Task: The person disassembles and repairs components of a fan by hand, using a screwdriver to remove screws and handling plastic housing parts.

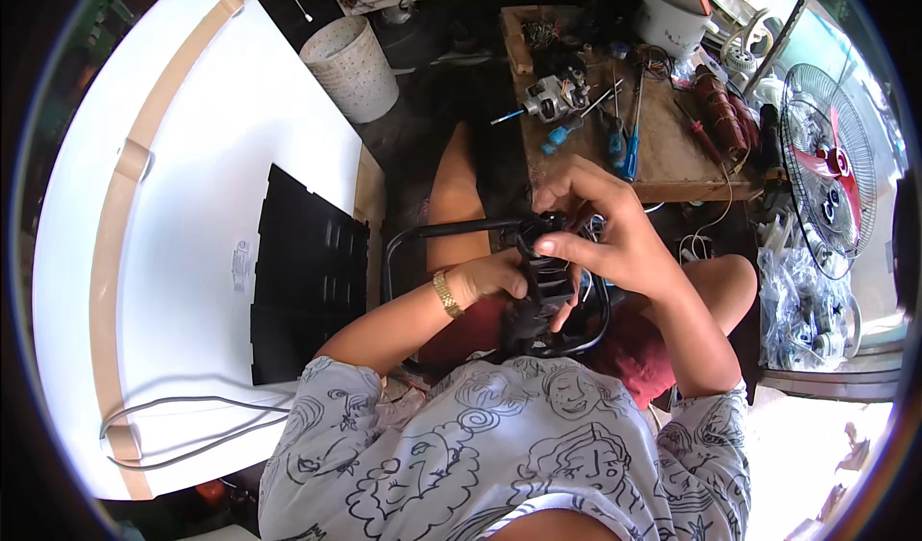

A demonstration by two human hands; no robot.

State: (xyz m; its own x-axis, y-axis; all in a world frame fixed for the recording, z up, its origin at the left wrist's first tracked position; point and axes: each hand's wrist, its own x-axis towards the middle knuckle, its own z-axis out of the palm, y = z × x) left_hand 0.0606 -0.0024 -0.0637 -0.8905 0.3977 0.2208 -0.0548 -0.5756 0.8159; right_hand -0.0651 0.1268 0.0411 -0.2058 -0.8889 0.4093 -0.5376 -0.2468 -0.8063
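Over my lap I have a black plastic housing [549, 286] with ribbed sides, joined to a bent black tube frame [451, 227]. It looks like the body of a floor fan, though its exact kind is not certain. My left hand [488, 279], with a gold watch at the wrist, wraps around the housing from the side and below; some fingertips show past its right edge. At the housing's upper end, my right hand [610, 226] is curled, thumb and fingers closing on a small black part there. The underside of the housing is hidden.
Ahead to the right stands a wooden table [677, 157] with blue-handled screwdrivers [631, 159] and a small motor [559, 97]. A fan with a wire guard [834, 161] and a clear plastic bag [797, 296] are at the right. A large white taped appliance [221, 128] fills the left, near a speckled bucket [351, 68].
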